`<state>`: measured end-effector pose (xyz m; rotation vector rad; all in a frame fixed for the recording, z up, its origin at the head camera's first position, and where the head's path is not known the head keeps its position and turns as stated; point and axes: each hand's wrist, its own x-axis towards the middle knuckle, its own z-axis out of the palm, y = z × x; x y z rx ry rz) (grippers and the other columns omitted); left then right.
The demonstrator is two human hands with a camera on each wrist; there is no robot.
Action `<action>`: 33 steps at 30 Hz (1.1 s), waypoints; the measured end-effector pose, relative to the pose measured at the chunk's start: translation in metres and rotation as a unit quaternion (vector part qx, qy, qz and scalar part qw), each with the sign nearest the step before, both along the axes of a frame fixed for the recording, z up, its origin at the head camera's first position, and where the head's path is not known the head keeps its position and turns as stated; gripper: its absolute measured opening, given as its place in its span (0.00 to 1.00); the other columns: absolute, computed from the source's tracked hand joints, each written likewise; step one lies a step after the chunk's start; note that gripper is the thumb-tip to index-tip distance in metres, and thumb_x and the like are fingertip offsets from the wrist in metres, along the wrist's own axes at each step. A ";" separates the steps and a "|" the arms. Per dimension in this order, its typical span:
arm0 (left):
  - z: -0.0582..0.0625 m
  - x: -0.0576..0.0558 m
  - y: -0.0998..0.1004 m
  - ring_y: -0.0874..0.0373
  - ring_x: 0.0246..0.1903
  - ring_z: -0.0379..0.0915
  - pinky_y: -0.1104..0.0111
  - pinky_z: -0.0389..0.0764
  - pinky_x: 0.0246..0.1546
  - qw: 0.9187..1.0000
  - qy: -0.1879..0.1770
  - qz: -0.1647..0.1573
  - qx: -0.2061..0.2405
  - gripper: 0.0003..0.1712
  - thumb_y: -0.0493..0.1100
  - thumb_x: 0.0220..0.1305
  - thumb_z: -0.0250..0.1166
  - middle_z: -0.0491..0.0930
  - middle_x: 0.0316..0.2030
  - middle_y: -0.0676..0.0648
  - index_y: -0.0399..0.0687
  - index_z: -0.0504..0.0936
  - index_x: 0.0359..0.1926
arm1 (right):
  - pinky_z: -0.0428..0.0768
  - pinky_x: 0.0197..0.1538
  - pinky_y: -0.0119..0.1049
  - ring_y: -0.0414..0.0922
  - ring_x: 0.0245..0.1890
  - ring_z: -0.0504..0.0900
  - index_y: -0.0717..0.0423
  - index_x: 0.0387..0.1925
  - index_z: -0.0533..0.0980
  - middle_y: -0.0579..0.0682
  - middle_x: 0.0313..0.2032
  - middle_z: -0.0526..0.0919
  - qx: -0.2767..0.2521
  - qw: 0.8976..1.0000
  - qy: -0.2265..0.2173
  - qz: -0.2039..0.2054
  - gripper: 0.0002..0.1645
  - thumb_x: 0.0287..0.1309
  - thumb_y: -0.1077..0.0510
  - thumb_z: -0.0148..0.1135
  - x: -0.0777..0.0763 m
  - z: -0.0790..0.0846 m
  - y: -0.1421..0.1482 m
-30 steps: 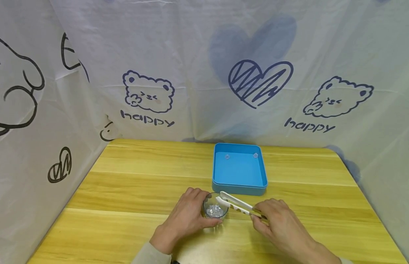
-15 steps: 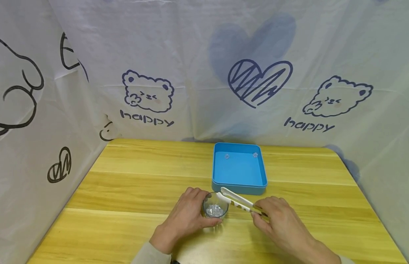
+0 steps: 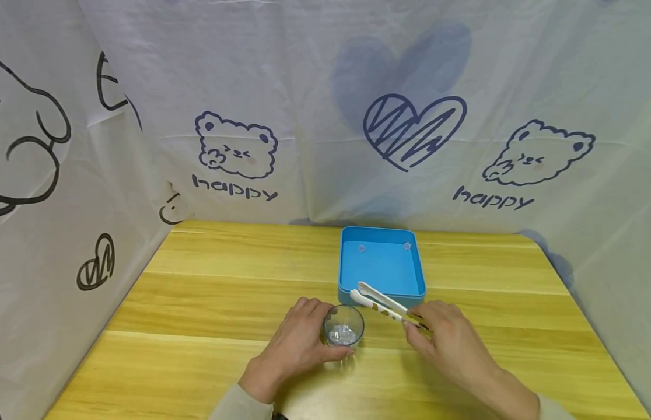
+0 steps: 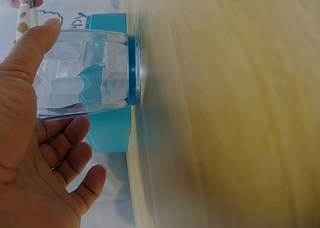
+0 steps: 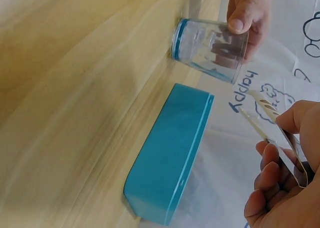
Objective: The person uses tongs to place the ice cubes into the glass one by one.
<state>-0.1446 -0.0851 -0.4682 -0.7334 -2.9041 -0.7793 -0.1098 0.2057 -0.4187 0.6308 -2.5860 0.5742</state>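
Note:
My left hand [image 3: 294, 341] holds a clear drinking glass [image 3: 352, 319] upright on the table, thumb on the near side and fingers on the far side. Clear ice-like pieces [image 3: 342, 335] lie in its bottom; the left wrist view shows them through the wall above the blue base. My right hand [image 3: 454, 344] grips white tongs [image 3: 385, 305] with brown spots between thumb and fingers. The tongs' tips stand apart, with nothing seen between them in the right wrist view. They overlap the near rim of a blue square box [image 3: 380, 271], up and right of the glass.
Two small clear pieces sit in the box: a left piece [image 3: 361, 248] and a right piece [image 3: 407, 246], both toward its back wall. The wooden table [image 3: 210, 303] ends behind the box at a white printed cloth [image 3: 315, 163], which also hangs along both sides.
My right hand has lifted the tongs from the glass's rim up and slightly right, to the box's near edge. My left hand and the glass have stayed in place.

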 end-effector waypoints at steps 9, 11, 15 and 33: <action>0.001 -0.001 0.000 0.56 0.52 0.71 0.55 0.77 0.61 1.000 -0.007 0.003 0.000 0.46 0.73 0.51 0.78 0.82 0.52 0.51 0.48 0.81 0.61 | 0.81 0.37 0.44 0.42 0.32 0.79 0.56 0.37 0.84 0.48 0.33 0.86 -0.016 0.999 -0.028 -0.023 0.05 0.63 0.59 0.72 -0.024 -0.004 0.001; 0.000 -0.002 -0.001 0.56 0.52 0.72 0.55 0.78 0.60 1.000 -0.004 0.002 0.002 0.46 0.72 0.51 0.78 0.82 0.51 0.51 0.47 0.81 0.61 | 0.83 0.39 0.46 0.43 0.32 0.80 0.58 0.37 0.84 0.49 0.33 0.86 -0.018 0.999 -0.029 -0.025 0.06 0.63 0.59 0.72 -0.033 -0.007 0.003; 0.000 -0.001 -0.001 0.56 0.52 0.71 0.55 0.78 0.59 1.000 -0.001 0.000 0.002 0.45 0.71 0.51 0.79 0.82 0.51 0.51 0.47 0.82 0.60 | 0.83 0.41 0.50 0.44 0.31 0.79 0.60 0.36 0.83 0.50 0.32 0.86 -0.020 0.999 -0.028 -0.031 0.06 0.64 0.60 0.71 -0.049 -0.011 0.006; 0.001 0.001 0.000 0.57 0.52 0.71 0.56 0.78 0.59 1.000 -0.012 0.002 -0.008 0.46 0.73 0.51 0.77 0.82 0.51 0.53 0.49 0.81 0.61 | 0.66 0.27 0.36 0.45 0.22 0.68 0.58 0.30 0.76 0.49 0.23 0.71 0.004 0.995 -0.068 -0.075 0.12 0.70 0.58 0.64 -0.103 -0.009 0.010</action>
